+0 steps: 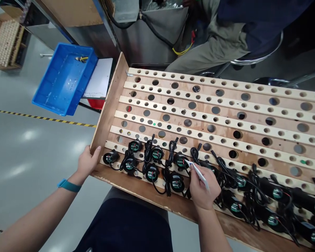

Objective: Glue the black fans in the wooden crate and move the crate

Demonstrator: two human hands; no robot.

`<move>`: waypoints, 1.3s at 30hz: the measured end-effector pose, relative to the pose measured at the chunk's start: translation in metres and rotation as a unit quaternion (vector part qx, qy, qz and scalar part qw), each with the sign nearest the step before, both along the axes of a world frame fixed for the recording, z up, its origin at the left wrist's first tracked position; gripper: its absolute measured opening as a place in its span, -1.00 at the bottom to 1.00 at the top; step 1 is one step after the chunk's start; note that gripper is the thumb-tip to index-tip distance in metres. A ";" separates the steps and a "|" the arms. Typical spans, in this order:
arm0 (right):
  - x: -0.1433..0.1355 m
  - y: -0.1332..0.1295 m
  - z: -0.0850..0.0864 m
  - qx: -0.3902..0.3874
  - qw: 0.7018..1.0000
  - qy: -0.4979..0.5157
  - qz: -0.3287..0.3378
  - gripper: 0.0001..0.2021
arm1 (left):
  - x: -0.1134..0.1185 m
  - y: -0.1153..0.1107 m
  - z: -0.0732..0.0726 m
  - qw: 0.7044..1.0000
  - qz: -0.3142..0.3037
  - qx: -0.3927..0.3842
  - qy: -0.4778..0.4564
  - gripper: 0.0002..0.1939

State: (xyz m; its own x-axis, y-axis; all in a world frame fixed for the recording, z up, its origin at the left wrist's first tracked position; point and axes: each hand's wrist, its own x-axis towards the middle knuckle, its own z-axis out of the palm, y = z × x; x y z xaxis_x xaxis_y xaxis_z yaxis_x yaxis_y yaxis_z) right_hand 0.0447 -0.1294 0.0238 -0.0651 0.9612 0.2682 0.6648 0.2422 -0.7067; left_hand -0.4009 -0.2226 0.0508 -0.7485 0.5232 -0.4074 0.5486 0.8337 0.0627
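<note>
My left hand (88,161) grips the end wall of a long wooden tray (109,96) near its close corner, thumb on top. Pinched in my right hand (204,187) is a slim white pen (200,173). Its tip points at a round black motor unit (180,160) with a green circuit board in its open end, and seems to touch it; the exact contact is too small to make out. Several like units stand in two rows along the near side, such as a black unit (152,172) and a corner unit (111,157). Bundled black cables (148,150) lie between them.
Drilled wooden strips (204,99) run along the tray. Beyond its left end sit a blue plastic bin (65,77) holding yellow-handled pliers (82,59), and a white sheet (99,77). Across from me another person's leg (207,54) is close to the tray, beside a metal stool (257,61).
</note>
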 end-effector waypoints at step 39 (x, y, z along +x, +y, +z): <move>-0.018 0.007 0.011 -0.019 0.996 -0.032 0.079 -0.81 | -0.001 0.001 -0.003 1.000 -0.008 -0.015 0.021 -0.44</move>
